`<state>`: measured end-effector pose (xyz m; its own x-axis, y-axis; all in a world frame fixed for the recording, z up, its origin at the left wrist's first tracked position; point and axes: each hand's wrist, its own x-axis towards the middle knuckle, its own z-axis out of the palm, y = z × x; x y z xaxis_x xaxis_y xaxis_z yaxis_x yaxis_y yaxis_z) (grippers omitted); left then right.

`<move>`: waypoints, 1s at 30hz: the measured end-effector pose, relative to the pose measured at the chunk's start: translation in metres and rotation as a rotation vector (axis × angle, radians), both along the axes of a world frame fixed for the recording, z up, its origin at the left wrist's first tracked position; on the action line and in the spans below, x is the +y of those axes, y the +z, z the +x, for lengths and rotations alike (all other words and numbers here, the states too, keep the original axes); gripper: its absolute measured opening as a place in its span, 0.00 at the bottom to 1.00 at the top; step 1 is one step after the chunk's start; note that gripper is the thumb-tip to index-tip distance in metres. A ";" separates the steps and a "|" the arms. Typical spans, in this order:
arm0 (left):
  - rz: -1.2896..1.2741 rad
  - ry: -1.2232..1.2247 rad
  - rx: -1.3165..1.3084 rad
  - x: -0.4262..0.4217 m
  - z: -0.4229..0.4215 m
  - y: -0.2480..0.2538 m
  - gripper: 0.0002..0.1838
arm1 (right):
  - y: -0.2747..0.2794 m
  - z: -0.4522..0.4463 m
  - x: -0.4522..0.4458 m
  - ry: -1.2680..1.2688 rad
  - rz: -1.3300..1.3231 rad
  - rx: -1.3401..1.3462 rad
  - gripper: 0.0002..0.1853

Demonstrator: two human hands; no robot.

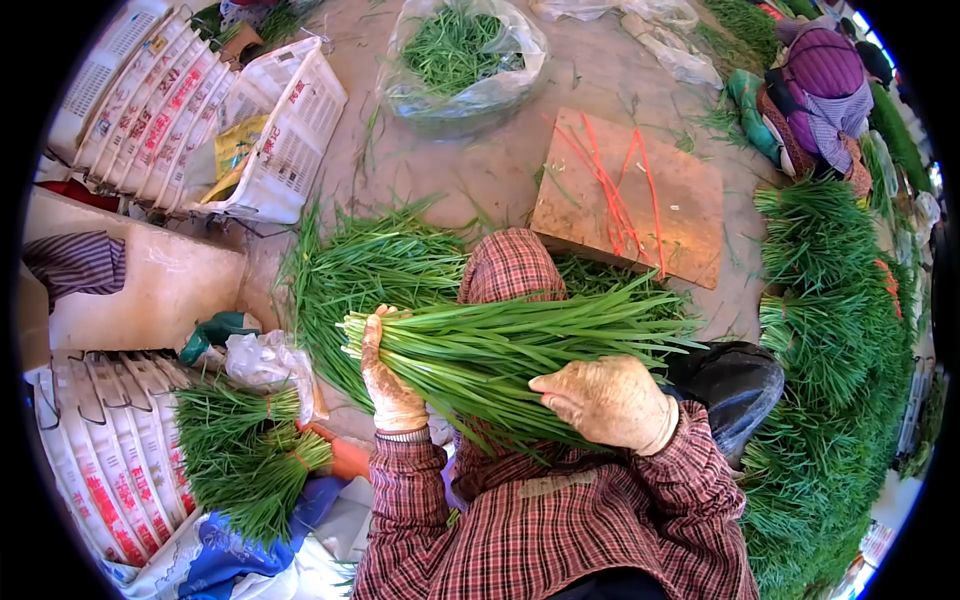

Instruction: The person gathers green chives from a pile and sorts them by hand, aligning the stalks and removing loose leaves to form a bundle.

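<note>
A thick bunch of green chives lies across my lap, pale stem ends to the left and leaf tips to the right. My left hand, in a soiled pale glove, is closed around the stem end, its thumb upright in front. Over the leafy part, my right hand, gloved too, has its fingers curled and pressed together at the lower edge of the leaves. What lies between those fingers is mostly hidden. Just beyond the bunch is a loose heap of chives on the floor.
A wooden board with red ties stands ahead. Beyond is a plastic bag of greens. White crates stand at left, tied bundles below. Stacked bundles line the right side, near another person.
</note>
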<state>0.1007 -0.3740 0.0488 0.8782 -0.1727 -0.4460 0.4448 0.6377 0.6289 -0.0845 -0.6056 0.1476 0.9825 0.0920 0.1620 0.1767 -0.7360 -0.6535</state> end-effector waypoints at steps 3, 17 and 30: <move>0.026 -0.017 -0.014 0.002 0.000 0.003 0.21 | 0.008 -0.004 -0.013 -0.065 0.101 0.049 0.11; -0.017 -0.003 -0.021 0.004 0.001 -0.007 0.22 | -0.037 0.014 -0.018 -0.467 -0.106 -0.058 0.13; -0.055 -0.026 -0.051 0.005 0.000 -0.003 0.25 | -0.038 0.022 -0.009 -0.439 -0.043 -0.176 0.08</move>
<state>0.1003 -0.3686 0.0460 0.8943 -0.2187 -0.3904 0.4302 0.6604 0.6155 -0.0626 -0.6145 0.1098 0.8880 -0.3155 0.3346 -0.0517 -0.7915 -0.6089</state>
